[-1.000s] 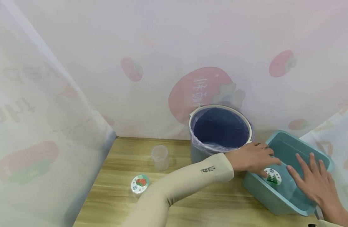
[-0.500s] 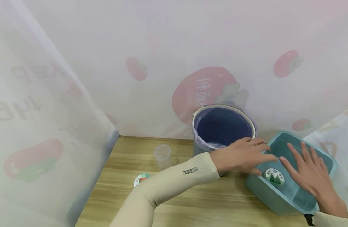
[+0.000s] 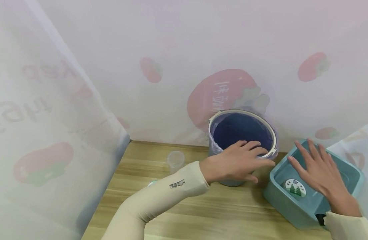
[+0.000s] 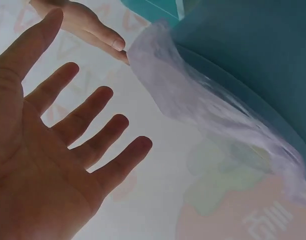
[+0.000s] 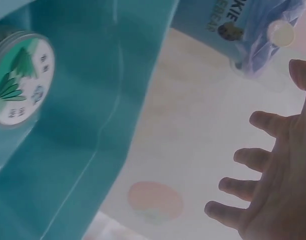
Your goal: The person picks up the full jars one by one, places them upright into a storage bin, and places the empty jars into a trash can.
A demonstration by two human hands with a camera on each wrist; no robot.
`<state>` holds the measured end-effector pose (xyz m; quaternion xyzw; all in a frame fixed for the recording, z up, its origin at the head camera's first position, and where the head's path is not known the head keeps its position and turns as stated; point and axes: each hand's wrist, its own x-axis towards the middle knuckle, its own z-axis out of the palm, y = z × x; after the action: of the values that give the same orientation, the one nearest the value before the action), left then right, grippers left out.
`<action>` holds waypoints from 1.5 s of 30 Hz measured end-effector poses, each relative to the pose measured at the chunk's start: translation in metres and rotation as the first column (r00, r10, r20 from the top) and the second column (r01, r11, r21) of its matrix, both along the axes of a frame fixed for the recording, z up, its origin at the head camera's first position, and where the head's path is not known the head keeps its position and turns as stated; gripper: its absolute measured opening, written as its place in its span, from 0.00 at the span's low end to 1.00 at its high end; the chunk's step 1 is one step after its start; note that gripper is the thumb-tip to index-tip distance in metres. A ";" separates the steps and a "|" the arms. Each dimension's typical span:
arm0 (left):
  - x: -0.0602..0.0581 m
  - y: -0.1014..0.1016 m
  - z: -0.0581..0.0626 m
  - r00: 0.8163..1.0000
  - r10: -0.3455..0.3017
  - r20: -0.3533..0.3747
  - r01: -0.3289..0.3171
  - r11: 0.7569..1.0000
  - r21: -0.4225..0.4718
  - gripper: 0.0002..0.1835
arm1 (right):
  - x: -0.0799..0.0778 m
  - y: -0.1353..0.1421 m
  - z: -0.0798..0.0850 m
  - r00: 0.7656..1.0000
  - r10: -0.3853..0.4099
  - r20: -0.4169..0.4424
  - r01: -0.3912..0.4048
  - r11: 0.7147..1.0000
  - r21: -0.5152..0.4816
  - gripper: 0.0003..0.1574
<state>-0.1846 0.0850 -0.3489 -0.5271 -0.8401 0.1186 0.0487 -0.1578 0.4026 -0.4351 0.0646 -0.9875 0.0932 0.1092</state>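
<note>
My left hand (image 3: 239,161) hovers with spread fingers in front of the bucket (image 3: 212,146), which has a purple bag lining over its rim. In the left wrist view the palm (image 4: 48,160) is bare, with the crumpled bag edge (image 4: 168,85) beyond the fingertips. Over the teal bin (image 3: 280,203) my right hand (image 3: 320,170) is held with fingers extended, holding nothing. A jar with a round green-and-white lid (image 3: 295,188) sits inside that bin, at its near left corner; the right wrist view shows the lid (image 5: 25,80) closer, with leaf pictures on it.
A clear plastic cup (image 3: 175,160) stands on the wooden table (image 3: 184,213) left of the bucket. My left sleeve (image 3: 160,193) hides most of another lidded jar (image 3: 152,183). Printed cloth walls (image 3: 160,110) enclose the table at the back and sides.
My left hand has drawn left, from the teal bin's edge to the front of the bucket. The right hand has shifted up and left over the bin. The whole view has shifted slightly right.
</note>
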 end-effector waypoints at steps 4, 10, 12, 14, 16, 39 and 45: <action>-0.001 -0.019 -0.002 0.999 0.006 -0.032 -0.005 0.999 0.044 0.42 | -0.007 -0.005 0.008 1.000 0.026 -0.002 -0.026 1.000 0.000 0.46; -0.007 -0.050 -0.006 0.999 0.039 0.005 -0.039 0.996 0.083 0.43 | -0.018 -0.019 0.018 0.997 0.059 0.044 -0.057 0.997 -0.048 0.47; -0.009 -0.063 -0.006 0.999 0.052 0.015 -0.054 0.993 0.104 0.43 | -0.022 -0.023 0.020 0.996 0.072 0.057 -0.068 0.995 -0.070 0.47; -0.010 -0.076 -0.005 0.996 0.076 0.039 -0.080 0.989 0.123 0.42 | -0.028 -0.027 0.021 0.994 0.084 0.067 -0.078 0.993 -0.085 0.47; -0.011 -0.089 -0.006 0.993 0.099 0.065 -0.108 0.983 0.149 0.42 | -0.033 -0.031 0.022 0.993 0.094 0.071 -0.087 0.992 -0.095 0.47; 0.006 -0.230 -0.102 0.874 0.347 0.340 -0.452 0.836 0.310 0.44 | -0.061 -0.049 0.018 0.984 0.165 0.063 -0.161 0.985 -0.056 0.46; 0.024 -0.256 -0.142 0.785 0.445 0.432 -0.576 0.781 0.241 0.46 | -0.068 -0.059 0.021 0.978 0.182 0.098 -0.175 0.981 -0.080 0.46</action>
<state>-0.1604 -0.1708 -0.4907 -0.2695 -0.9540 -0.1247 -0.0411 -0.2260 0.3433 -0.4136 0.1440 -0.9782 0.1411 0.0506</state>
